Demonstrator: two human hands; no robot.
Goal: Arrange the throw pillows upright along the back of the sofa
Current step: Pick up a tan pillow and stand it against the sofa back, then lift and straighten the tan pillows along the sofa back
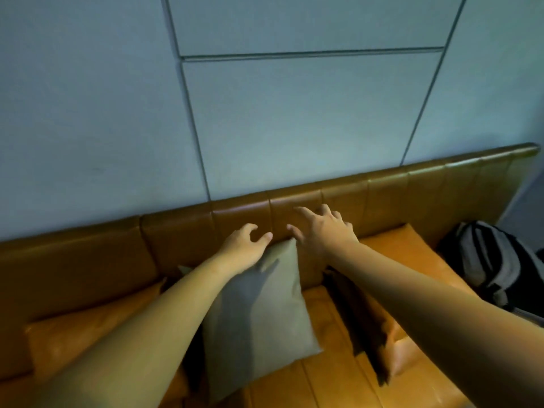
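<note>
Your left hand [245,248] rests on the top edge of the grey pillow [265,313], fingers [265,237] curled loosely, not clamped. Your right hand [323,231] hovers just beside the pillow's upper corner, fingers spread open, holding nothing. The pillow stands upright, leaning against the sofa backrest [382,198]. 1 backpack [494,260] lies at the sofa's right end.

Setting reads as a lounge or waiting area: long tan leather bench sofa [353,201] against pale grey panelled wall [294,113], grey-black backpack [491,260] on seat.
</note>
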